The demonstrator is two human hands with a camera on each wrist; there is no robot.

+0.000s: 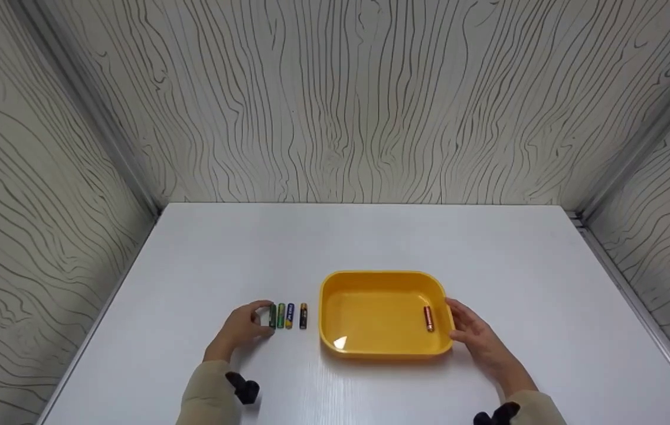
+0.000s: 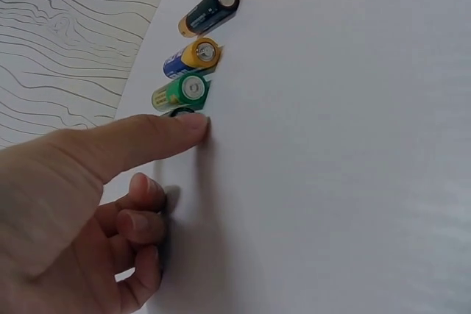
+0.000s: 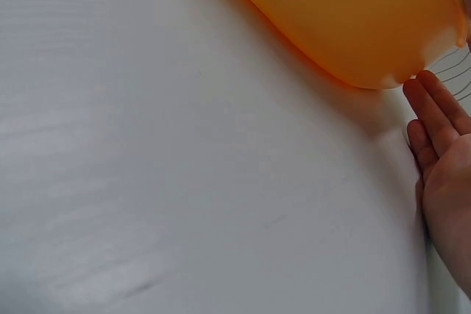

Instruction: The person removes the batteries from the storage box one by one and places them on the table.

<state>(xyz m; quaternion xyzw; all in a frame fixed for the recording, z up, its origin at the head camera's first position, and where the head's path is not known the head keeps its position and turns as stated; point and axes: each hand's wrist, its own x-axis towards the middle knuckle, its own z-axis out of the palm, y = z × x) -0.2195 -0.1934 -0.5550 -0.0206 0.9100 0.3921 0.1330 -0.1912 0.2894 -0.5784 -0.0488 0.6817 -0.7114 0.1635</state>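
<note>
My left hand (image 1: 239,326) pinches the ends of a dark green battery (image 1: 273,317) between thumb and forefinger. In the left wrist view the thumb mostly covers that battery, and the other fingers curl loosely. Beside it stand in a row a light green battery (image 2: 180,92), a blue and yellow battery (image 2: 193,58) and a black battery (image 1: 303,316), all lying on the table. My right hand (image 1: 482,341) touches the right end of a yellow tray (image 1: 386,355), its fingers fairly straight against the outer wall. Inside the tray, near its right end, lies a red battery (image 1: 428,319).
The white table (image 1: 364,236) ends at a wood-patterned back wall (image 1: 335,106). Patterned side panels with metal edge strips stand at left and right. Black wrist mounts (image 1: 244,389) sit on both sleeves.
</note>
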